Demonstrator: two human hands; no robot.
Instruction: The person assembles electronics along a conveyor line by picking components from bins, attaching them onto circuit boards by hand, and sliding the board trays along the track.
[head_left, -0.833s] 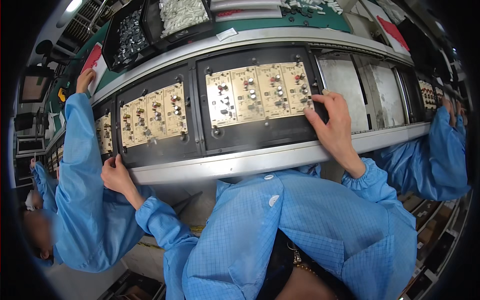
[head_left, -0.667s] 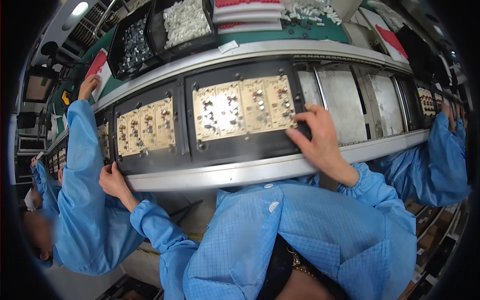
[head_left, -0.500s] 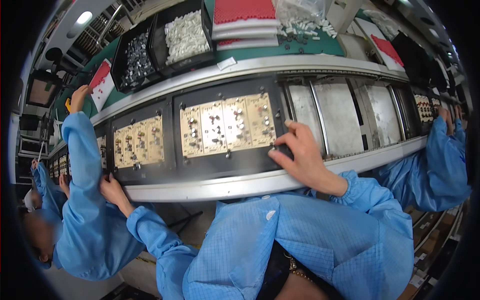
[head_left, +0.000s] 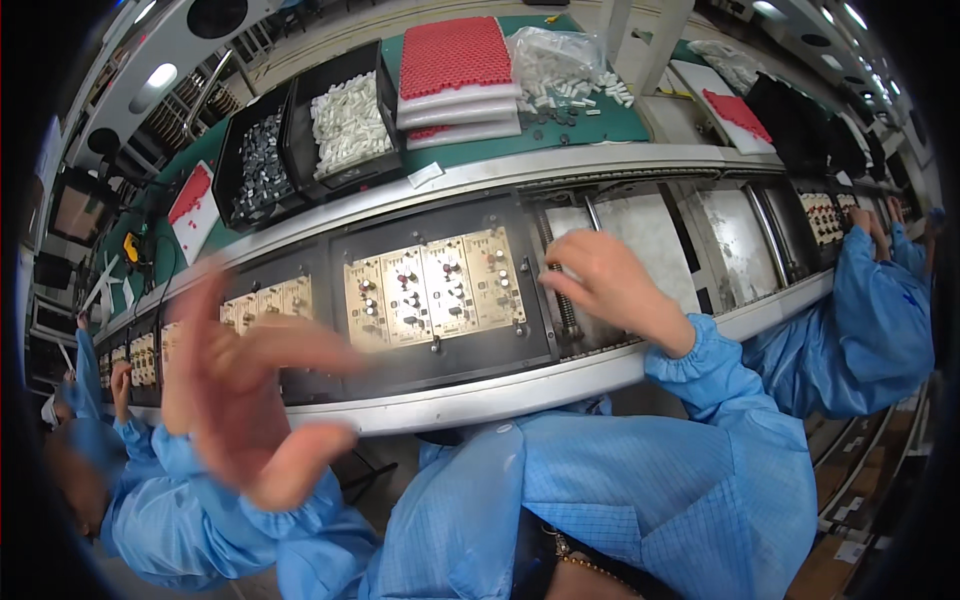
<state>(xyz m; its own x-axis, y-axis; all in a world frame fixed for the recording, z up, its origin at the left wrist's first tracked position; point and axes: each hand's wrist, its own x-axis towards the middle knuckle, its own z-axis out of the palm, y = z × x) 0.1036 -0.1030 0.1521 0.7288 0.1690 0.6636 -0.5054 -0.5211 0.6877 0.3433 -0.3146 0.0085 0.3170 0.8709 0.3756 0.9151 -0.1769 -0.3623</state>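
Note:
My left hand [head_left: 245,385] is raised large and blurred in front of the conveyor's left part, thumb and fingers apart, nothing seen in it. It covers part of a second tray of tan circuit boards [head_left: 290,296]. Before me lies a black tray [head_left: 470,362] carrying several tan circuit boards [head_left: 435,287] with small components mounted on them. By that tray's right edge is my right hand [head_left: 615,285], its fingers bent and drawn together. Whatever its fingertips hold, if anything, is hidden.
Beyond the conveyor rail [head_left: 470,182] stand black bins with dark parts [head_left: 262,155] and white parts [head_left: 350,125]. Red-topped foam sheets [head_left: 455,60] are stacked beside a plastic bag of white pieces [head_left: 550,65]. Co-workers in blue sleeves [head_left: 835,320] work on both sides.
My left hand has left the near rail and risen toward me. The right hand's spread thumb and fingers have curled together. At left, a co-worker's arm has withdrawn from the red parts.

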